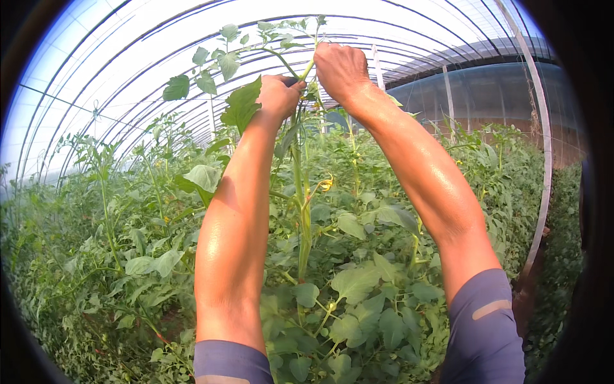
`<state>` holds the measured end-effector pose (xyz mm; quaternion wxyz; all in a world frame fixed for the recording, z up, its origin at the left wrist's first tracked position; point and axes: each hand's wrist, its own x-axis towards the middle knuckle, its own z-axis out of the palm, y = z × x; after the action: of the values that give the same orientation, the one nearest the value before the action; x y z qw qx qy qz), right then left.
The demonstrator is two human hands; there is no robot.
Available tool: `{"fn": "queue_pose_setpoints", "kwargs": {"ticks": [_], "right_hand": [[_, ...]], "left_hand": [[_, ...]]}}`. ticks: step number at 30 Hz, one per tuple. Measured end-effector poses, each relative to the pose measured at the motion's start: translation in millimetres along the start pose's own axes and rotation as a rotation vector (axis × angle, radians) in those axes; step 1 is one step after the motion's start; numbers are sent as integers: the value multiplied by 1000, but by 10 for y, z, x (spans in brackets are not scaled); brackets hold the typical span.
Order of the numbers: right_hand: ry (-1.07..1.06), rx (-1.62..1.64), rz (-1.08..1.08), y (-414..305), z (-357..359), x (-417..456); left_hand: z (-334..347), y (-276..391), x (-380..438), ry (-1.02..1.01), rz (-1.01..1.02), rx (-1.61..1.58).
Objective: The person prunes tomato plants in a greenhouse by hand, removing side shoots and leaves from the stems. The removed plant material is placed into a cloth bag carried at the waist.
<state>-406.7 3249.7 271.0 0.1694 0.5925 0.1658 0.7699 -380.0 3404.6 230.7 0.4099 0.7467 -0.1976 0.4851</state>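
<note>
Both arms reach up to the top of a tall tomato plant, whose green stem (301, 192) rises upright in front of me. My left hand (279, 96) grips the stem just below a fork, its thumb by something dark that I cannot make out. Higher up and to the right, my right hand (341, 67) is a fist closed around the upper shoot (309, 68). A leafy side branch (278, 55) spreads left from the fork. One broad leaf (242, 106) hangs beside my left wrist. Lower on the stem droops a yellow flower (326, 183).
Dense tomato plants (120, 230) stand on both sides and below. A pale curved post (539, 120) rises on the right beside a narrow soil path (532, 297). Overhead run the dark hoops (192, 21) of a plastic greenhouse, with a wall (484, 96) at the far right.
</note>
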Motion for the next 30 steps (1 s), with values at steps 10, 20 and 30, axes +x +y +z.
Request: {"fn": "queue_pose_setpoints", "kwargs": {"ticks": [10, 20, 30], "right_hand": [[-333, 1549, 1056, 208, 185, 269], [133, 907, 700, 1148, -197, 383], [-47, 194, -34, 569, -415, 518]], "left_hand": [[-71, -47, 15, 31, -55, 65], [-130, 87, -103, -54, 109, 55], [-148, -81, -137, -96, 184, 102]]}}
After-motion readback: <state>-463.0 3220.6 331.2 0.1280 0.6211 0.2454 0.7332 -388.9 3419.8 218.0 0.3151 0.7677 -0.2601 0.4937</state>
